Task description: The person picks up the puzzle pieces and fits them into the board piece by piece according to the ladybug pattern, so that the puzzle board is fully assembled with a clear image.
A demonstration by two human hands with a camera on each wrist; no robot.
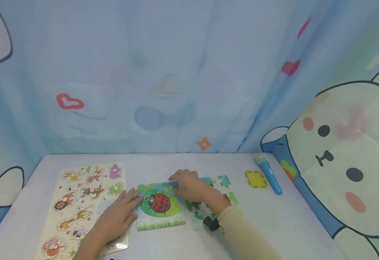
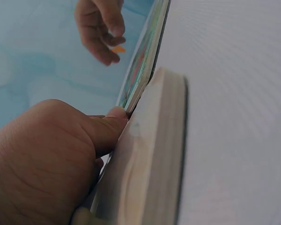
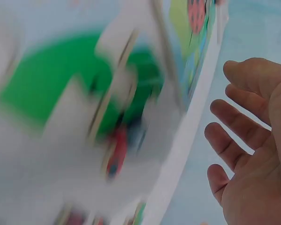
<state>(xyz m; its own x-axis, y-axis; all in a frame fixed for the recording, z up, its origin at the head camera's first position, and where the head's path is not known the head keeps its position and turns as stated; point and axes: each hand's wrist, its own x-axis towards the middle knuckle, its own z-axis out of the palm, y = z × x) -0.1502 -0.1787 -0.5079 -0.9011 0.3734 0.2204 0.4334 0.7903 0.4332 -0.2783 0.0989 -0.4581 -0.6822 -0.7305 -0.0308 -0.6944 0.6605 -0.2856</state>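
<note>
A square ladybug puzzle board (image 1: 160, 204) lies flat in the middle of the table. At its left edge my left hand (image 1: 118, 218) rests with fingers extended, the forearm passing over the animal puzzle board (image 1: 79, 202). In the left wrist view, the thumb (image 2: 107, 133) touches the ladybug board's edge (image 2: 143, 77). My right hand (image 1: 189, 184) is over the upper right corner of the ladybug board. Its fingers are spread and loosely bent in the right wrist view, with nothing held. Loose jigsaw pieces (image 1: 224, 180) lie right of the board, some hidden beneath the right arm.
Farther right on the table are a yellow square frame (image 1: 256, 179) and a blue toy microphone (image 1: 270, 175). A small black device (image 1: 211, 224) sits at the right wrist. A patterned blue curtain (image 1: 176, 90) hangs behind the table (image 1: 163, 249).
</note>
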